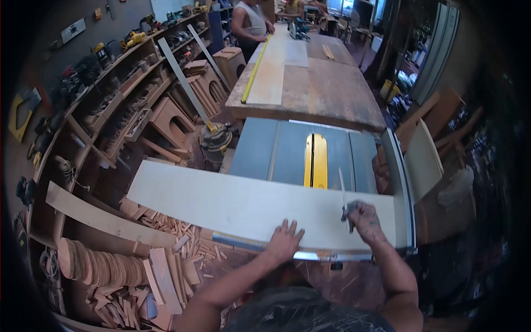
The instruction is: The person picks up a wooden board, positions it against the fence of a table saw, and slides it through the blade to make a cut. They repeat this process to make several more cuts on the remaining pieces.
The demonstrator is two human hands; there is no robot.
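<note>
A long pale wooden board [221, 199] lies across the front of a table saw [251, 149]. My left hand [285, 242] rests on the board near its front edge, fingers spread flat. Above the board's right part, my right hand [364, 221] is closed around a slim, light pencil [342, 188], its pointed end upward. Behind the board shows the saw's yellow throat plate [316, 157] with a dark slot. The saw's fence [399, 182] stands along the board's right end.
Beyond the saw, a wooden workbench [337, 83] bears a sheet with a yellow tape measure [255, 69]. A person [249, 25] stands at its far left. Wood offcuts [182, 235] and stacked rounded pieces [102, 264] lie at left, below tool shelves [119, 83].
</note>
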